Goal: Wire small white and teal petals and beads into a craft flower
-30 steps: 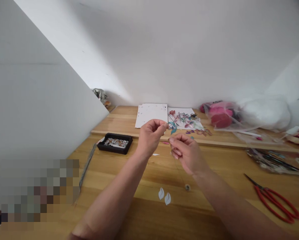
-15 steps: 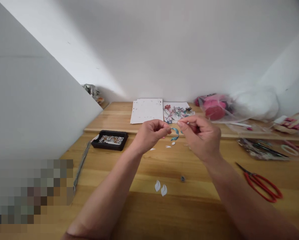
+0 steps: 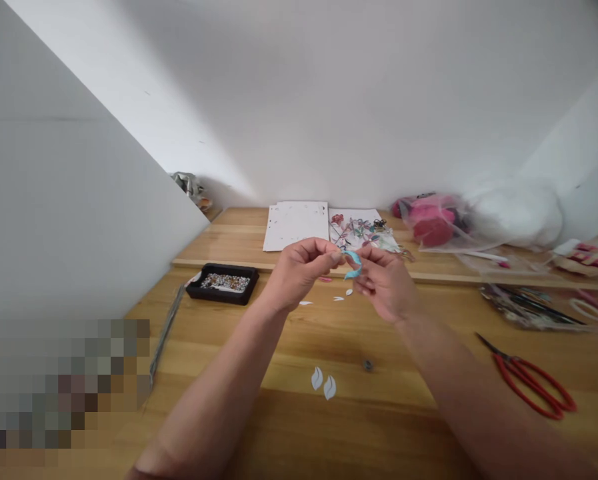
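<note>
In the head view, my left hand (image 3: 301, 272) is closed in a pinch on a blue curved piece (image 3: 357, 269), a thin C-shaped strip. Against the strip's right side is my right hand (image 3: 387, 283), its thumb and fingers closed. The strip hides part of these fingertips. Both hands are held above the table. On the wood below and behind the hands are a small white oval cutout (image 3: 349, 293) and a forked white scrap (image 3: 339, 299). Nearer me lie two white leaf-shaped cutouts (image 3: 330, 387), with a small grey round object (image 3: 368, 365) to their right.
Red-handled scissors (image 3: 533, 380) lie at the right. A black tray (image 3: 193, 291) of beads stands at the left beside a bundle of grey strands (image 3: 166, 333). Along the raised back shelf are white sheets (image 3: 299, 223), colourful flower pieces (image 3: 361, 233) and plastic bags (image 3: 513, 213).
My right hand has moved in from the right, and its fingers now meet the blue piece. The piece looks brighter and turned. My left hand keeps its pinch.
</note>
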